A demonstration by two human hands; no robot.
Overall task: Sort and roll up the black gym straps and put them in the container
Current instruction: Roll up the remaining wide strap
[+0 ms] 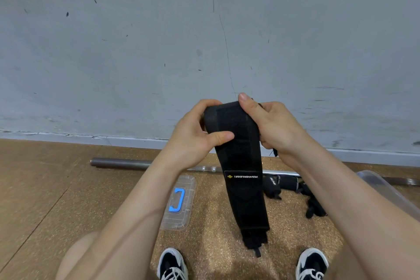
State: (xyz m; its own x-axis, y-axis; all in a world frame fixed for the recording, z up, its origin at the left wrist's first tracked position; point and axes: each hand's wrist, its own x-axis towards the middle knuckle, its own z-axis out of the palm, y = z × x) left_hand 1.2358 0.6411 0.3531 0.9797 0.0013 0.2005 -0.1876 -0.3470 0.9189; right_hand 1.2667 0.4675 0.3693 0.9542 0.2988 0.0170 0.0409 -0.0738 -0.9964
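A wide black gym strap [243, 188] with a small logo label hangs down in front of me, its top end curled over. My left hand [193, 136] grips that top end from the left, thumb pressed on the front face. My right hand [270, 125] grips it from the right, thumb lying over the curled edge. More black straps [293, 186] lie loose on the floor to the right. The clear container [386, 191] shows only as a rim at the right, behind my right forearm.
A clear lid with a blue handle [179, 202] lies on the cork floor left of the hanging strap. A metal barbell bar [122, 163] lies along the grey wall. My two black-and-white shoes [172, 263] stand at the bottom edge.
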